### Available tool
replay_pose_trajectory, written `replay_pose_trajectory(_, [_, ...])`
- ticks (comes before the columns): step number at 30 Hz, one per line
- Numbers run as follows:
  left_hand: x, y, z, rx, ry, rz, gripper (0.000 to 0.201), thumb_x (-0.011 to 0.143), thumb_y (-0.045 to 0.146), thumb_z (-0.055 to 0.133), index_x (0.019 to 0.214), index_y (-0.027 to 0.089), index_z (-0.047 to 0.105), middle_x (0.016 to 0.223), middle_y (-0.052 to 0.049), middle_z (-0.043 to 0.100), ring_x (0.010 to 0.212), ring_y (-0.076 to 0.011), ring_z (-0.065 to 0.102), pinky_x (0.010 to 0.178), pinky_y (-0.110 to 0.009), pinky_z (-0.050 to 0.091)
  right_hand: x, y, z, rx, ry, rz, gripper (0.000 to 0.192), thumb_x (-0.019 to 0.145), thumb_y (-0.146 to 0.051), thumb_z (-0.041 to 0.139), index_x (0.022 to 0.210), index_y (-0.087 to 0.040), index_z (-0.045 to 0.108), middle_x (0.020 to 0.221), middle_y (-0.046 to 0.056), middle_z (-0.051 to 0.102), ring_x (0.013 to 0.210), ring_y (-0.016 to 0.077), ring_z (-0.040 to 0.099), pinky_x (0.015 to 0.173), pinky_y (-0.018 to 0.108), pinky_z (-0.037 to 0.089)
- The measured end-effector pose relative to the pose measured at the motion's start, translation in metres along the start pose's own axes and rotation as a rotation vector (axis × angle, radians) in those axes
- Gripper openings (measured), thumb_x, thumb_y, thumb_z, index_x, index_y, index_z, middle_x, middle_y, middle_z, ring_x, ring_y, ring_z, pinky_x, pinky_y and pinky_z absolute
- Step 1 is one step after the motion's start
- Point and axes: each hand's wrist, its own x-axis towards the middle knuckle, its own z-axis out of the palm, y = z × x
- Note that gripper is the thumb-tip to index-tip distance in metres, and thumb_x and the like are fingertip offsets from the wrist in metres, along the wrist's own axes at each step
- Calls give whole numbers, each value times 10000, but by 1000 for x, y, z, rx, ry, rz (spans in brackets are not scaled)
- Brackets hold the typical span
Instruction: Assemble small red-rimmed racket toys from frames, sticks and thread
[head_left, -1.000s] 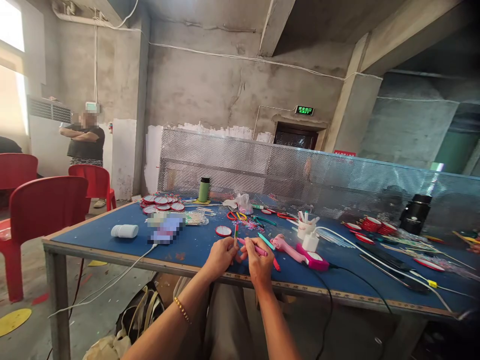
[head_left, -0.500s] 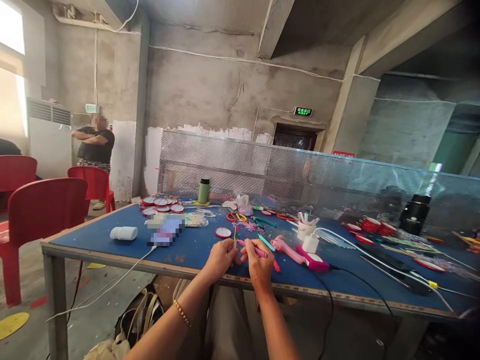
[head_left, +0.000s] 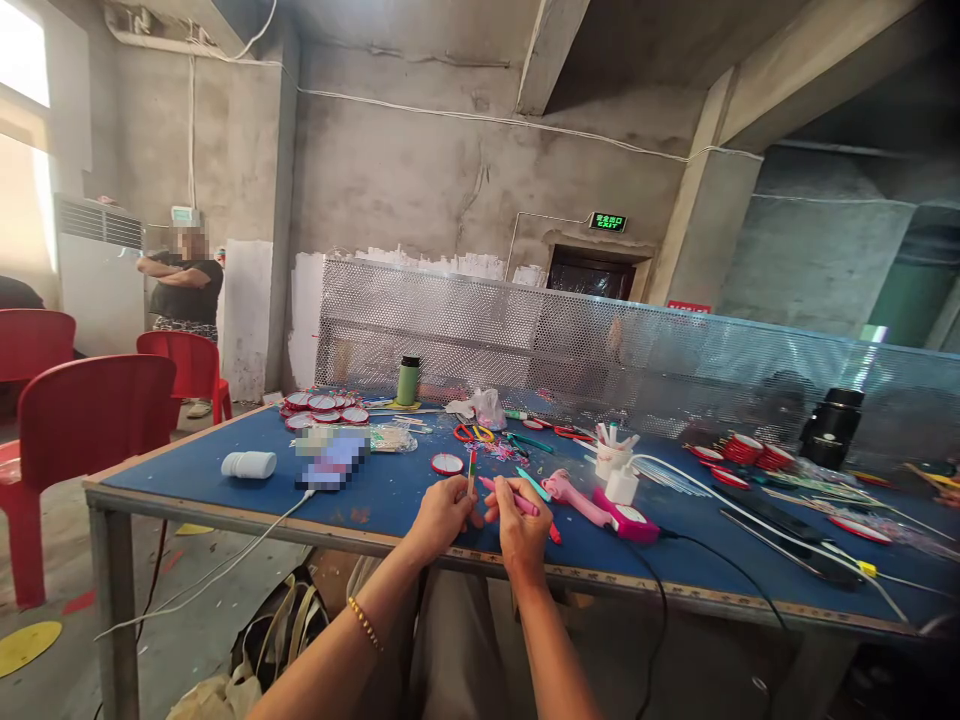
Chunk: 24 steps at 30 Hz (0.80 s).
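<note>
I see bare concrete walls (head_left: 420, 170), a bright window (head_left: 22, 60) at ten o'clock, red chairs (head_left: 82, 420) (plastic) left of the bench (head_left: 225, 490).

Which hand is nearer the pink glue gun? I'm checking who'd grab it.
Right. The right hand sits just left of the pink glue gun; the left hand is farther left, beyond the right.

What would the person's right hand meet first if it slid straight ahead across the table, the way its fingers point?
Probably the teal stick lying just beyond the right hand, then the pink glue gun slightly to its right. Depth is hard to judge from this one view.
</note>
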Motion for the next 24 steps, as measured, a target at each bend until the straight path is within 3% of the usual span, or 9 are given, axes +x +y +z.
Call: replay_pose_trajectory(24, [0, 2, 0, -8, -5, 3, 224, 836, 307, 470, 642, 198, 497, 609, 4, 662, 456, -105, 537, 501, -206, 391, 1, -2, 0, 18, -98, -4, 303, 887, -431, 638, 701, -195, 599, 596, -14, 668, 402, 111, 567, 430, 218, 460])
